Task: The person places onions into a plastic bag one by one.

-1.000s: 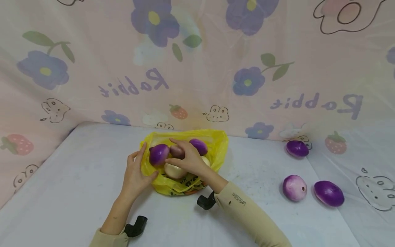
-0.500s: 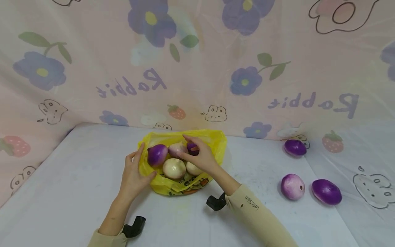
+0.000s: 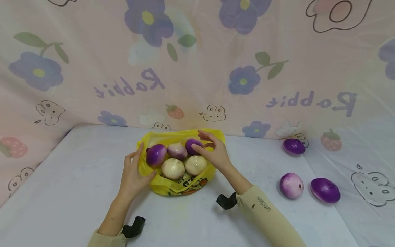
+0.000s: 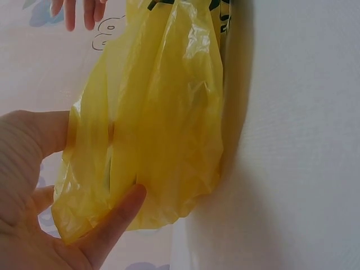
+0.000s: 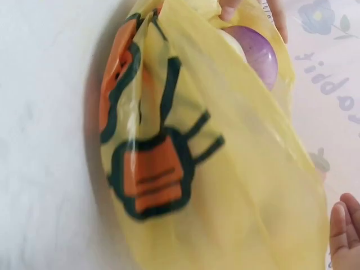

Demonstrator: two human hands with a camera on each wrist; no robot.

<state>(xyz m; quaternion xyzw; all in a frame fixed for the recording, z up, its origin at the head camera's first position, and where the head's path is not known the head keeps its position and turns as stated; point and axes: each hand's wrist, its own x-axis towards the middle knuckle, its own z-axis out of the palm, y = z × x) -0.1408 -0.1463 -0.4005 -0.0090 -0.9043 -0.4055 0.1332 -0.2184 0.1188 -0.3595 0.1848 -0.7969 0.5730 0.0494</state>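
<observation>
A yellow plastic bag [image 3: 160, 188] lies on its side with its mouth spread, and several onions sit inside. Among them are a purple onion [image 3: 156, 155], a pale pink-purple onion [image 3: 177, 150], another purple onion [image 3: 192, 145] and two white onions [image 3: 173, 168] in front. My left hand [image 3: 134, 176] holds the bag's left edge, thumb and fingers on either side of the plastic in the left wrist view. Over the bag's right side hovers my right hand [image 3: 215, 153], its fingers loosely spread and holding nothing, partly hiding the right purple onion.
Outside the bag, to the right, lie a purple-and-white onion [image 3: 291, 185], a purple onion [image 3: 325, 190] and a farther purple onion [image 3: 294, 146] by the backdrop. A patterned cloth [image 3: 197, 85] rises behind the white table [image 3: 77, 178].
My right hand has moved rightward from the pale pink-purple onion in the middle, uncovering it and the white onions. The left hand stays at the bag's edge.
</observation>
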